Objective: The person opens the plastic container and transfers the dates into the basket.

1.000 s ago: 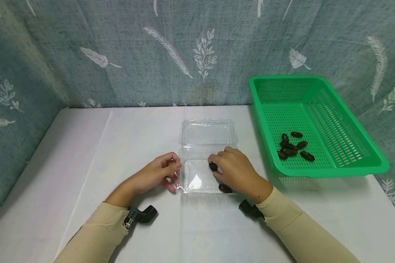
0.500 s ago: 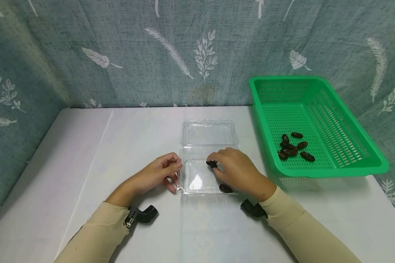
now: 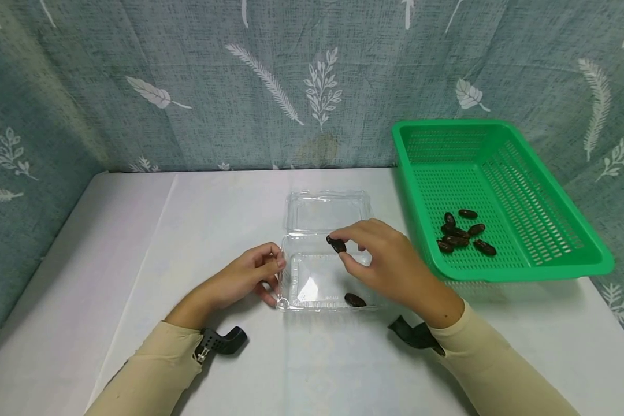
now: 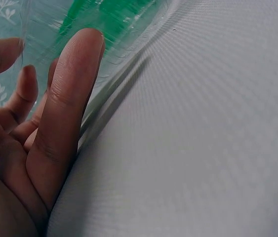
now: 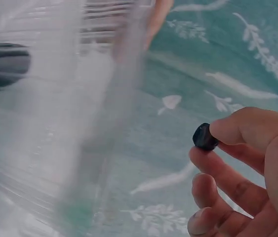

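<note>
From the head view I see the right hand (image 3: pixel 390 263) raised above the clear plastic clamshell box (image 3: pixel 322 271), its grip closed on a dark, glossy oval date (image 3: pixel 335 244) pinched between thumb and forefinger. The right wrist view shows the same pinch: the date (image 5: pixel 206 137) sits end-on between the thumb tip and the forefinger (image 5: pixel 227 170), the other fingers curled loosely below it. The date hangs over the far part of the box's tray, near the hinge to the open lid (image 3: pixel 327 211), clear of the plastic.

The left hand (image 3: pixel 244 277) rests on the white tabletop (image 3: pixel 187 231) at the tray's left edge. Its fingers (image 4: pixel 67 98) lie fairly straight against the clear side wall, and the thumb seems to meet the rim, though the wrist view is too close for me to be sure.

A second dark date (image 3: pixel 355 300) lies inside the tray at its near right corner. To the right stands a green perforated plastic basket (image 3: pixel 577 254) with a small heap of dark dates (image 3: pixel 463 231) on its floor. I can read no brand, label or writing on box or basket.
</note>
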### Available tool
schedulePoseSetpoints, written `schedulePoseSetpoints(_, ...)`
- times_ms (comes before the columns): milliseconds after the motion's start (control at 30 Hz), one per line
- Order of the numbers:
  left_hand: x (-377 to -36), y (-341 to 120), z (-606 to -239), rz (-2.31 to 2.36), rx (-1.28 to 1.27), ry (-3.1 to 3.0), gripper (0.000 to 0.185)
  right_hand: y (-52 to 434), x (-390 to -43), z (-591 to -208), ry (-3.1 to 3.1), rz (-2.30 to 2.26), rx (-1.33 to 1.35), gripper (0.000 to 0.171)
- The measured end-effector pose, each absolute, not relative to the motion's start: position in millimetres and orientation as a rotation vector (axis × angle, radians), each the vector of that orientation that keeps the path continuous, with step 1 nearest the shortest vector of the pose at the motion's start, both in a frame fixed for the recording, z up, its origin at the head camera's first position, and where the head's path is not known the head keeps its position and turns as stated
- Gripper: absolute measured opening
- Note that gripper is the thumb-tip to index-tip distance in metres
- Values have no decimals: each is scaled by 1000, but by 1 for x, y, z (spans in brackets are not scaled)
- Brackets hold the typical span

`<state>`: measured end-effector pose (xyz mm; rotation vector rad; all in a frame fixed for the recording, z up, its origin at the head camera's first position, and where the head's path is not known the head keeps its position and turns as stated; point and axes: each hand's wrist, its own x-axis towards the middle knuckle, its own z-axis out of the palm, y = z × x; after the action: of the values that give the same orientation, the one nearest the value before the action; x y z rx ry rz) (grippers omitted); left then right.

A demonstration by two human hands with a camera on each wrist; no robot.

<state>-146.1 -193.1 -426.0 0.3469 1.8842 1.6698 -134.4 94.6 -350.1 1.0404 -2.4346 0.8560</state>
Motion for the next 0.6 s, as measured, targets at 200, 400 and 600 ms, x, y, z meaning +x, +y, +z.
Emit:
schedulePoseSetpoints(200,-147,-194,-427,1658,357,1897,26,100,-127,-334,-2333,868,1046,31)
schedulePoseSetpoints(400,-147,-192,-426,1664,366,1885,28,115,-123,-321,-2223,865,988,33)
schedulePoseSetpoints(600,-147,-194,-428,1658,367,1899,29,149,-130,-317,-2181,855,862,33)
